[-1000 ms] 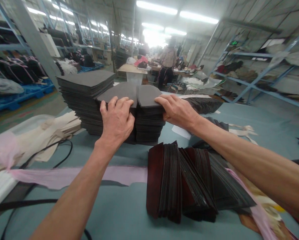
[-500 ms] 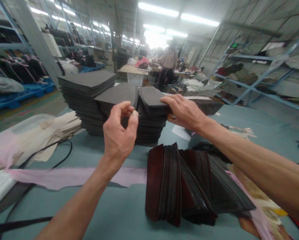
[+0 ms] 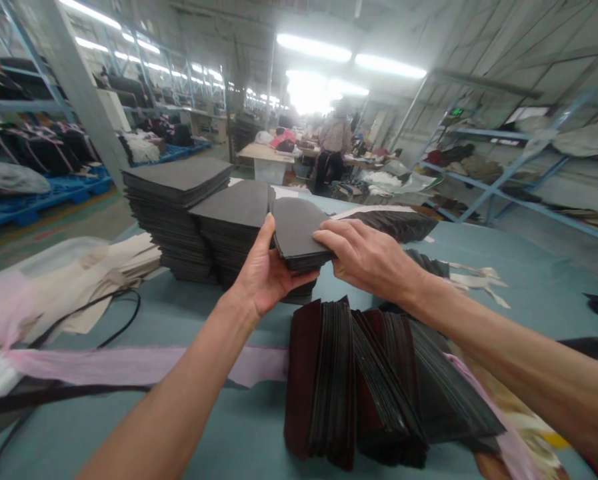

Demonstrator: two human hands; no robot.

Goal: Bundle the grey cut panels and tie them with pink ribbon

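Under goes the left hand [image 3: 265, 275], palm up beneath a bundle of thin, dark-grey, flat sheets [image 3: 301, 223], where half a second ago it hung in front. Now I've got both hands gripping: left fingers below, thumb up the left side; right hand [image 3: 371, 252] on the right edge, its thumb hidden, so I can't swear to that pinch. The bundle sits just right of a dark-grey sheet stack [image 3: 236, 203]. I'd keep it level, squeezing evenly so no bottom layer slips. Writing? One small green lit sign [image 3: 457, 112], far right, unreadable; no brands or labels legible.
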